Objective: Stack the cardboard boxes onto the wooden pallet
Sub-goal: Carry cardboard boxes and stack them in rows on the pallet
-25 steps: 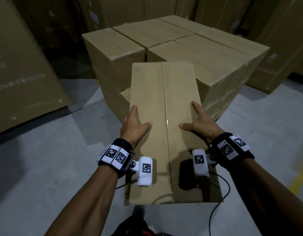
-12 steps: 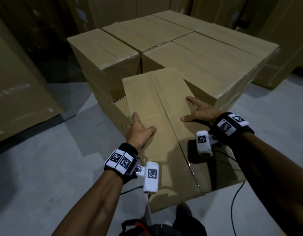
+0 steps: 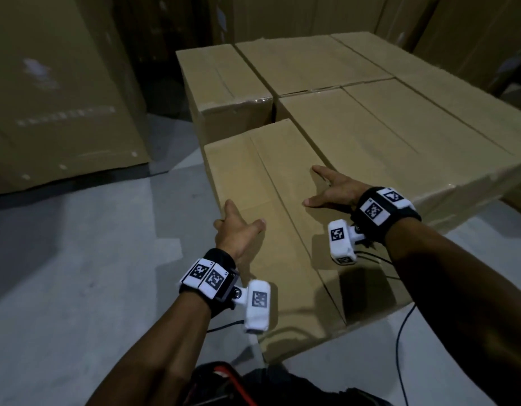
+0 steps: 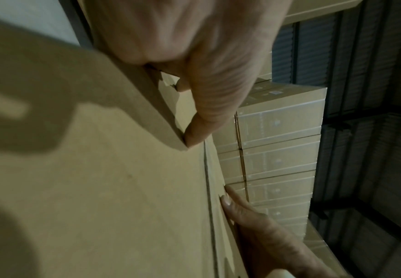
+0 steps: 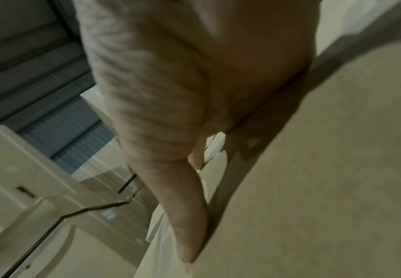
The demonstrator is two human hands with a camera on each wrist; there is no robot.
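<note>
While both hands lie flat on its top, the long cardboard box (image 3: 282, 230) sits low at the near corner of the stack of boxes (image 3: 370, 112). Its far end is in the gap at the corner of the stack, and its near end sticks out toward the person at 6 o'clock. The wooden pallet cannot be seen; it must be hidden under the stack.

The left hand (image 3: 238, 230) rests at the box's left edge, at 9 o'clock. Its thumb lies on top, and its fingers reach over the side. The right hand (image 3: 332, 191) lies at 3 o'clock with fingers spread out straight, right beside the wall of the taller box (image 3: 414, 148). Neither hand wraps around the box; they only press on it.

Here is what could go wrong, I think. The box looks turned a bit, not lined up with the others. If the hands push now, a corner could catch on the taller box and jam. The right fingers (image 5: 190, 216) could get pinched between the two boxes. And if too much of the box hangs out, it could tip onto the floor (image 3: 92, 259).
</note>
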